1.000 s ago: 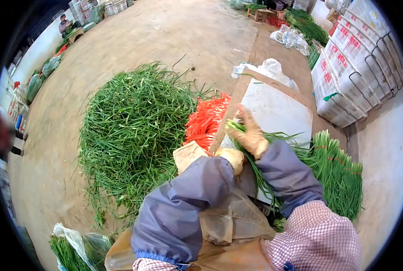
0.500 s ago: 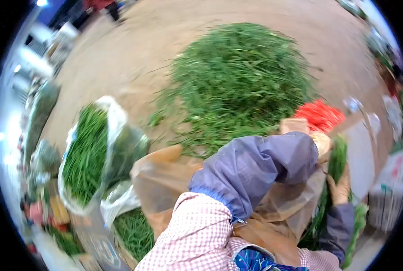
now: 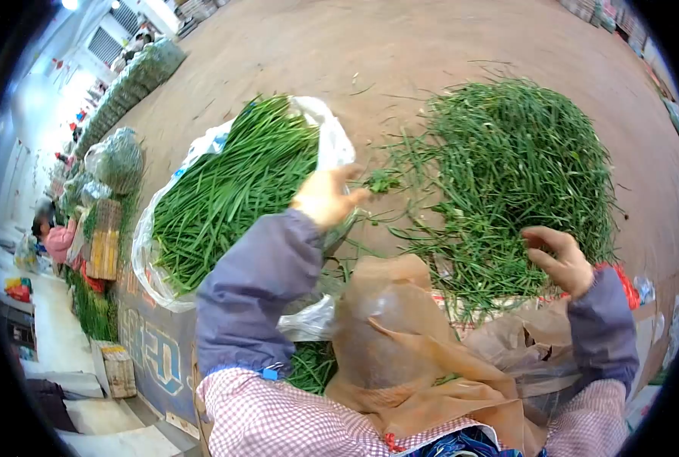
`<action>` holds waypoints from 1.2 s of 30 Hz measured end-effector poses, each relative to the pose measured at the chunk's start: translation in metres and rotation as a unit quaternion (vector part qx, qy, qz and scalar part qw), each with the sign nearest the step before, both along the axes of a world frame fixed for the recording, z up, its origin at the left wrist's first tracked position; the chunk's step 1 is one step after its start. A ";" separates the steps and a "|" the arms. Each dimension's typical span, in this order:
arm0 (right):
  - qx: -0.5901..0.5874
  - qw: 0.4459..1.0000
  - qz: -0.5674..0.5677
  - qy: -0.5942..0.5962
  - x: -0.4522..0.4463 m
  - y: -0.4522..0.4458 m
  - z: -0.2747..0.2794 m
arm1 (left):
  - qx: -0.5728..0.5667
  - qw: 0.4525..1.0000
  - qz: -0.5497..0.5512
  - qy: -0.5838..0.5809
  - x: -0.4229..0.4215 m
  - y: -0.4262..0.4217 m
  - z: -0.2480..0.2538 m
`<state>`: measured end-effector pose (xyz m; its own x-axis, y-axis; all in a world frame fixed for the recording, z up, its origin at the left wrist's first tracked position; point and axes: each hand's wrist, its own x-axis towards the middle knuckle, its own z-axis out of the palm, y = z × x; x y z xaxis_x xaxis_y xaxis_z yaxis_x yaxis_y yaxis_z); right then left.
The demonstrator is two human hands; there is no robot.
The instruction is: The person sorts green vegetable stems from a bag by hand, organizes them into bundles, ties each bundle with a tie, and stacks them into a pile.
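My left hand (image 3: 325, 198) is open, its fingers spread, over the near right edge of a white plastic bag (image 3: 332, 137). Long green garlic chives (image 3: 233, 190) fill that bag, lying mostly in one direction. Whether the fingertips touch the bag's rim I cannot tell. My right hand (image 3: 562, 260) hovers, fingers loosely bent and apart with nothing in them, at the near side of a big loose heap of green leaves (image 3: 522, 160). Across my lap spreads a brownish translucent plastic apron (image 3: 400, 327).
Red plastic strips (image 3: 621, 283) lie beyond my right wrist. More greens (image 3: 310, 367) sit low by my left forearm. A printed cardboard sheet (image 3: 153, 358) lies at left. Farther left are a person in pink (image 3: 59, 240), yellow crates (image 3: 105, 242) and stacked filled bags (image 3: 134, 84).
My view has swung left. My left hand has come from the right side to the chive bag. My right hand has left the greens it was touching and is now raised and free.
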<state>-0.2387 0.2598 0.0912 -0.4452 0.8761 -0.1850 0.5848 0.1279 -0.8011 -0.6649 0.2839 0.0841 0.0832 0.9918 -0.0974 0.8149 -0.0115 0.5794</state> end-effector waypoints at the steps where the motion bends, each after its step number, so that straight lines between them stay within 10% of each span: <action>1: -0.029 0.999 0.031 0.014 -0.037 0.018 -0.008 | 0.036 0.998 0.042 -0.001 -0.036 -0.007 -0.007; 11: -0.116 0.945 0.180 0.247 -0.341 0.103 -0.090 | 0.215 0.954 0.190 0.083 -0.203 0.064 -0.023; 16: -0.149 0.942 0.193 0.231 -0.369 0.105 -0.113 | 0.173 0.926 0.210 0.261 -0.253 0.138 -0.042; 36: -0.114 0.912 -0.017 0.393 -0.428 0.231 -0.130 | -0.127 0.949 0.134 0.254 -0.299 0.183 -0.029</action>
